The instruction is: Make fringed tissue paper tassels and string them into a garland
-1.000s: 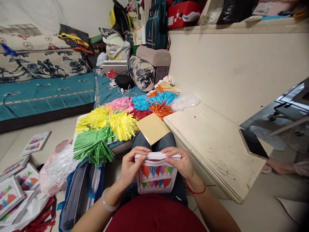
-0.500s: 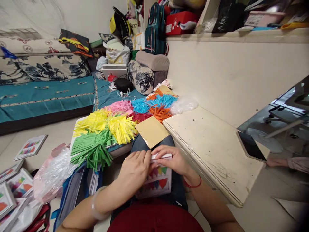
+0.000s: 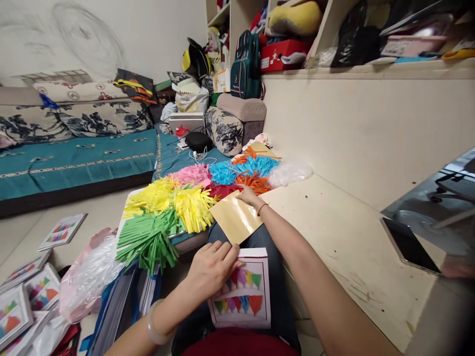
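I have the right hand (image 3: 249, 195) reaching straight out, its fingers at the far-right edge of the tan sheet (image 3: 234, 218), and that contact is the relation I watch most. The tips are hidden, so I can't fairly say whether they pinch that edge or are loose on it, reaching past toward the dark red fringe (image 3: 223, 191) just beyond.

The sheet lies cornerwise over the knee end of the lap (image 3: 280, 299), by the near edge of the teal-covered seat (image 3: 187, 238) that carries the fringes. It looks almost square, so I read no long axis in it. Its near corner points back at the left hand (image 3: 215, 267), just beside the knuckles; the right hand has the far side.

My left hand grasps the printed packet (image 3: 243, 296) at its far-left corner. The packet rests on the lap between torso and sheet, long axis running out toward the knees. To the right, the forearm passes over the left edge of the cream cabinet top (image 3: 345, 232).
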Demonstrator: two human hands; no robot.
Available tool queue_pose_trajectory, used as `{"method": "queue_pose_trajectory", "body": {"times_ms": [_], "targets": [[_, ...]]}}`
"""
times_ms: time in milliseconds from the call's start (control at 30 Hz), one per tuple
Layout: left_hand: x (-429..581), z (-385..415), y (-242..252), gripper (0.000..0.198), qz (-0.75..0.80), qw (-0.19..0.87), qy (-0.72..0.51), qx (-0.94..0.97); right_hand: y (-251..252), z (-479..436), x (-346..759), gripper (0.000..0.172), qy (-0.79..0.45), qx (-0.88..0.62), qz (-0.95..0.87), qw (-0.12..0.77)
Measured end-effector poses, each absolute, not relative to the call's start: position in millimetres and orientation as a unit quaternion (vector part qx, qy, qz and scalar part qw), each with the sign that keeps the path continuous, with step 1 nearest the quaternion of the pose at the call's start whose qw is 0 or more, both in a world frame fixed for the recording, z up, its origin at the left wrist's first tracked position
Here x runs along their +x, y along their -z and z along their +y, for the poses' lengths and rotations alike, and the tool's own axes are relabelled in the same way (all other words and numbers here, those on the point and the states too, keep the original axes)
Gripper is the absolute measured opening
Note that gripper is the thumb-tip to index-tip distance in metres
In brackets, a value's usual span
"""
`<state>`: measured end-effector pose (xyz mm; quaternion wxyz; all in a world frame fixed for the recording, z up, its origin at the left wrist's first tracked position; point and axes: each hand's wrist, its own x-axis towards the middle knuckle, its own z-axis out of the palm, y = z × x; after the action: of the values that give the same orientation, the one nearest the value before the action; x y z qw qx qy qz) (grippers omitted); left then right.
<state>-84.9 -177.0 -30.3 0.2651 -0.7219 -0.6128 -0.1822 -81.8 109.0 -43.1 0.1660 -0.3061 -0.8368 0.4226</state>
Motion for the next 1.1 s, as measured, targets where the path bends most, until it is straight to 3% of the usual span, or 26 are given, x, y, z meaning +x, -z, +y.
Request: {"method": "queue_pose_trajectory", "body": {"times_ms": [200, 400, 500, 633, 767, 900, 1100], "targets": [[-93, -180, 35, 0.024, -0.631, 0.252, 0.245, -0.692, 11, 57, -13, 0.054, -0.482, -0.187, -0.831, 0.206], [-90, -179, 28, 0.021, -0.629, 0.195, 0.275, -0.7, -1, -9, 83, 0.04, -0.52, -0.145, -0.793, 0.281], [-85, -177, 23, 0.027, -0.614, 0.191, 0.243, -0.726, 0, -21, 104, 0.034, -0.465, -0.15, -0.815, 0.312], [-76, -177, 17, 0.029, -0.589, 0.199, 0.24, -0.745, -25, -22, 107, 0.033, -0.247, -0.132, -0.897, 0.343], [-69, -178, 13, 0.028, -0.571, 0.204, 0.242, -0.757, -54, -20, 95, 0.026, -0.095, -0.06, -0.957, 0.269], [-67, -179, 11, 0.028, -0.569, 0.198, 0.238, -0.762, -52, -16, 86, 0.008, -0.114, -0.005, -0.976, 0.183], [-70, -179, 12, 0.03, -0.572, 0.19, 0.237, -0.762, -29, -17, 90, 0.01, -0.189, 0.04, -0.94, 0.28]]}}
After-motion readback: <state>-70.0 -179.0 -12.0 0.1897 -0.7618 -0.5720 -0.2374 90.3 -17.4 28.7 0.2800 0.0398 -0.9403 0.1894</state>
